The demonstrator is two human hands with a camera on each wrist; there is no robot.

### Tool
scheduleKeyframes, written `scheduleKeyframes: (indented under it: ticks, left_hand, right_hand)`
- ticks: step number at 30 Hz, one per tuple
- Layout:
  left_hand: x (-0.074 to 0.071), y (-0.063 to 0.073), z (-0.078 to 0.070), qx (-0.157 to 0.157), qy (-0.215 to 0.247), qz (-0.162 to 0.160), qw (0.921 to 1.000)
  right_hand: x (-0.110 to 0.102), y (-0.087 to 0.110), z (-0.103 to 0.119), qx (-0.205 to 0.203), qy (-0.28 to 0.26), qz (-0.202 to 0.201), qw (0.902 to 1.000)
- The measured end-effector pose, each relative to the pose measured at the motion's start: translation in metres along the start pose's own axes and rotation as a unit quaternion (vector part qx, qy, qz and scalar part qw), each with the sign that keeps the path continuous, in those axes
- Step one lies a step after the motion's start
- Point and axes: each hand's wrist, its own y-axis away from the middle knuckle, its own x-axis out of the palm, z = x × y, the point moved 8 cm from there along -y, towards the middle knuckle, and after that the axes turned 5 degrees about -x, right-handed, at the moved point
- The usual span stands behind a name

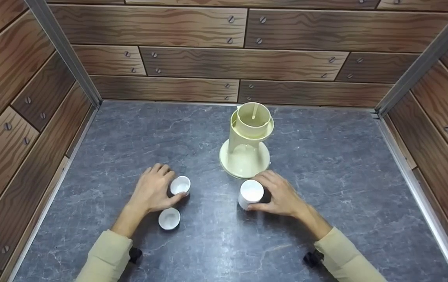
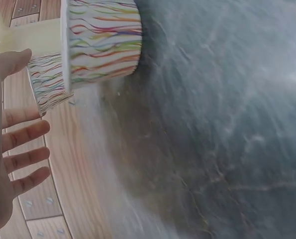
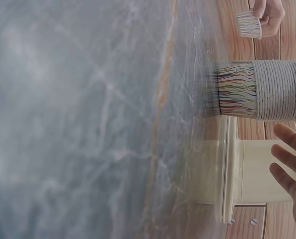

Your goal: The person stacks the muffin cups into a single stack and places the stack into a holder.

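My left hand [image 1: 154, 190] pinches a small white paper cup [image 1: 180, 185] between thumb and index finger. In the left wrist view this cup [image 2: 48, 82] shows wavy coloured lines. Nearer my body stands a second paper cup [image 1: 169, 219], upright and apart from the hand. My right hand [image 1: 280, 194] grips a stack of paper cups [image 1: 250, 196] with thumb and index finger. The stack [image 3: 279, 89] has many nested rims in the right wrist view, and its other fingers [image 3: 288, 158] are spread away from it.
Just behind the stack stands a cream plastic holder [image 1: 245, 156] with a round base and upright tubes open at the top. Wood-patterned walls [image 1: 192, 62] bound the grey marbled tabletop [image 1: 337, 168] at the back and both sides. Metal strips [image 1: 423, 203] run along the edges.
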Motion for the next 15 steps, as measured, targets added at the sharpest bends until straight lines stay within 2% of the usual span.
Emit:
scheduleKeyframes:
  ticks: [15]
  left_hand:
    - [-0.01, -0.014, -0.025, 0.028, 0.023, -0.033, 0.9988]
  right_hand:
    - [0.0, -0.001, 0.001, 0.001, 0.002, 0.004, 1.0]
